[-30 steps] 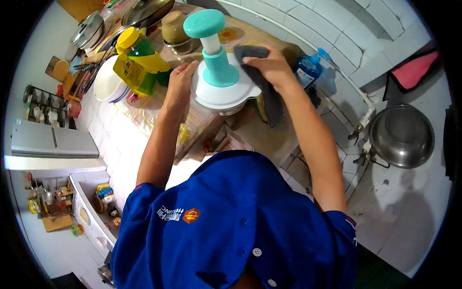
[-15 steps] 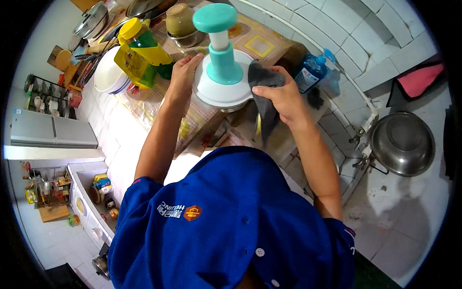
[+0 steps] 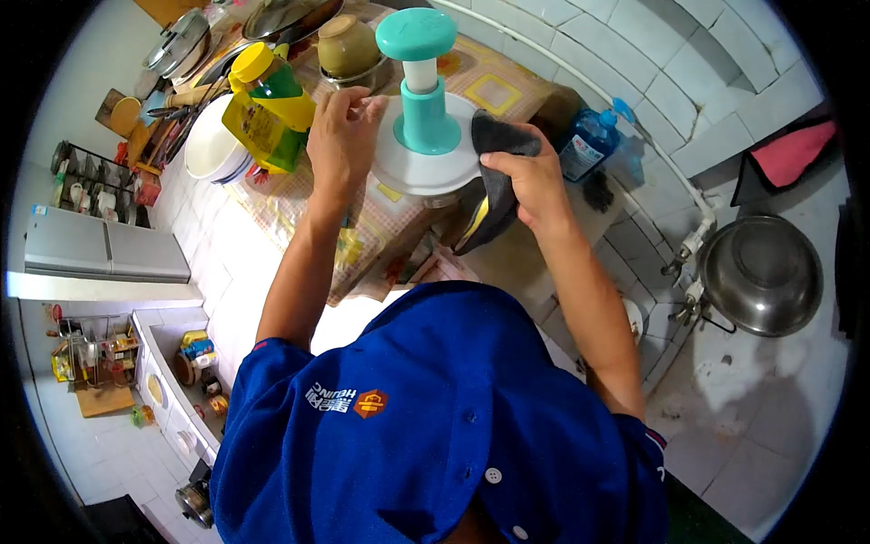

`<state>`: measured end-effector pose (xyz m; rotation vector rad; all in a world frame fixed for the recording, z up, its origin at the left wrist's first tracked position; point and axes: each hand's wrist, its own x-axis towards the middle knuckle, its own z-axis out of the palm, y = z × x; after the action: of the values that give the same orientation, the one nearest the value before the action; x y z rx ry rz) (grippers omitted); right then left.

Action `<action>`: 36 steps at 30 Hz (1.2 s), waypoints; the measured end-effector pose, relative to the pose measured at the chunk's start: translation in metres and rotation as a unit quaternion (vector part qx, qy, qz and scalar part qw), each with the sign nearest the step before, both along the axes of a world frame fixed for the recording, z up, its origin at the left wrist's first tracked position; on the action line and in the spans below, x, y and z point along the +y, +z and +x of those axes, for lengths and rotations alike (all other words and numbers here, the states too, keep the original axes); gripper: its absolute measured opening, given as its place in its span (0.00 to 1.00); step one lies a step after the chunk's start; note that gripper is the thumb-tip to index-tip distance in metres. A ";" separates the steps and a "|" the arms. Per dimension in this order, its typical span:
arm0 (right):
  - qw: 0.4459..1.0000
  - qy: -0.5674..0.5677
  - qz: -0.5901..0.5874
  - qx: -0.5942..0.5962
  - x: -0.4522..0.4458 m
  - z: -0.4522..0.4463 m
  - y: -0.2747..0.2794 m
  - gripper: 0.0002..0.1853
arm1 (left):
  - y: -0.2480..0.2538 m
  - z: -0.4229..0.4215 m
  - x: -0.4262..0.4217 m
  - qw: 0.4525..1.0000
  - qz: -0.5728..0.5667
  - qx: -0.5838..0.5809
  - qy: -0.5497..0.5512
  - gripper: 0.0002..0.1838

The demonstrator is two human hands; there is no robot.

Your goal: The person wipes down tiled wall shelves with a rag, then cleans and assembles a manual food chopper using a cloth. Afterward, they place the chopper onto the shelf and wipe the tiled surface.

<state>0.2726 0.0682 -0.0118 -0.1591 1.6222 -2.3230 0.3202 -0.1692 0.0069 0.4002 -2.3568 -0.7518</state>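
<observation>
A white round lid (image 3: 390,161) with a teal pump handle (image 3: 428,118) on top stands upright over the near edge of the checkered table. My left hand (image 3: 344,136) is at the lid's left rim, its fingers bent and somewhat apart; whether it touches the rim is not clear. On the right, my right hand (image 3: 535,181) pinches a dark grey cloth (image 3: 494,136) against the lid's right rim. The cloth hangs down below the rim and shows a yellow strip. What lies under the lid is mostly hidden.
A yellow-capped green bottle (image 3: 263,72), a white bowl (image 3: 213,140) and a brown jar (image 3: 347,45) stand left and behind. To the right are a blue bottle (image 3: 587,145), a wall pipe with valves (image 3: 693,240) and a metal basin (image 3: 761,276).
My left hand has loosened from the lid's rim, its fingers now lifted. My right hand has shifted slightly, and the cloth's lower end has swung left beneath the rim.
</observation>
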 end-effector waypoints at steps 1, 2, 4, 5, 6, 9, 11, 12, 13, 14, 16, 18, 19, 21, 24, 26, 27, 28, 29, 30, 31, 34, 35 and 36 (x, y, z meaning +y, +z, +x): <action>1.000 0.000 -0.001 -0.002 0.000 0.000 0.000 0.24 | 0.003 0.002 0.003 0.998 0.009 0.043 -0.052 0.22; 1.000 0.001 -0.002 -0.005 -0.001 0.000 -0.001 0.24 | 0.005 0.003 0.006 0.991 0.019 0.085 -0.103 0.24; 1.000 -0.011 -0.011 -0.005 -0.005 0.000 -0.003 0.24 | 0.006 -0.001 0.009 0.984 0.044 0.108 -0.133 0.28; 0.999 -0.025 -0.019 -0.006 -0.007 -0.001 -0.005 0.25 | 0.005 -0.002 0.011 0.969 0.101 0.101 -0.201 0.30; 1.000 -0.024 -0.019 -0.007 -0.006 -0.002 -0.008 0.25 | 0.005 -0.003 0.013 0.946 0.157 0.094 -0.266 0.32; 1.000 -0.006 -0.019 -0.001 -0.004 -0.005 -0.012 0.27 | 0.001 -0.008 0.013 0.967 0.056 0.046 -0.243 0.34; 0.999 -0.001 -0.029 -0.037 -0.003 -0.001 -0.007 0.28 | 0.004 -0.008 0.013 0.971 -0.051 0.021 -0.234 0.33; 0.999 -0.001 -0.028 -0.037 -0.003 0.001 -0.005 0.28 | 0.004 -0.007 0.013 0.966 -0.070 0.032 -0.246 0.32; 0.999 -0.012 -0.031 -0.033 -0.004 0.004 -0.004 0.28 | 0.005 -0.006 0.013 0.961 -0.089 0.042 -0.257 0.31; 0.999 -0.022 -0.033 -0.028 -0.005 0.005 -0.002 0.27 | 0.006 -0.007 0.012 0.962 -0.089 0.042 -0.256 0.31; 0.999 -0.019 -0.030 -0.025 -0.006 0.006 0.000 0.27 | 0.008 -0.009 0.009 0.959 -0.038 0.029 -0.278 0.29; 0.999 -0.019 -0.026 -0.018 -0.007 0.005 0.001 0.26 | 0.009 -0.011 0.009 0.961 -0.001 0.021 -0.274 0.29; 0.999 -0.024 -0.021 -0.023 -0.007 0.005 0.001 0.26 | 0.008 -0.011 0.009 0.961 0.038 0.010 -0.272 0.29; 0.999 -0.029 -0.015 -0.029 -0.007 0.005 0.001 0.26 | 0.009 -0.015 0.006 0.956 0.086 0.021 -0.278 0.27; 0.999 -0.014 -0.025 -0.026 -0.006 0.005 0.002 0.26 | 0.014 -0.013 0.004 0.944 0.182 0.021 -0.275 0.25; 0.999 -0.040 -0.002 -0.012 -0.007 0.006 -0.001 0.25 | 0.024 -0.012 0.001 0.928 0.266 0.005 -0.261 0.23; 0.999 -0.039 -0.003 -0.015 -0.007 0.005 -0.001 0.25 | 0.030 -0.009 0.001 0.923 0.304 0.004 -0.238 0.23; 0.999 -0.034 -0.004 -0.023 -0.006 0.005 0.000 0.25 | 0.031 -0.009 -0.001 0.923 0.305 0.000 -0.235 0.23; 0.999 -0.028 -0.004 -0.033 -0.005 0.006 0.001 0.25 | 0.031 -0.008 -0.003 0.918 0.323 0.013 -0.232 0.24; 0.999 -0.027 -0.001 -0.038 -0.004 0.006 0.000 0.25 | 0.028 -0.008 -0.005 0.912 0.341 0.027 -0.227 0.24; 0.999 -0.030 0.000 -0.037 -0.004 0.006 0.000 0.25 | 0.021 -0.010 -0.008 0.915 0.331 0.032 -0.230 0.26; 0.998 -0.039 0.017 -0.044 -0.006 0.008 0.003 0.24 | 0.020 -0.008 -0.006 0.914 0.329 0.008 -0.238 0.26; 0.998 -0.041 0.018 -0.047 -0.006 0.007 0.002 0.24 | 0.016 -0.008 -0.007 0.919 0.329 -0.014 -0.218 0.26; 0.998 -0.042 0.019 -0.050 -0.006 0.006 0.002 0.24 | 0.013 -0.009 -0.008 0.918 0.333 -0.017 -0.213 0.26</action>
<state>0.2788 0.0621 -0.0103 0.0344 1.6525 -2.3192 0.3116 -0.1773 0.0198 0.1642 -2.1797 -1.7796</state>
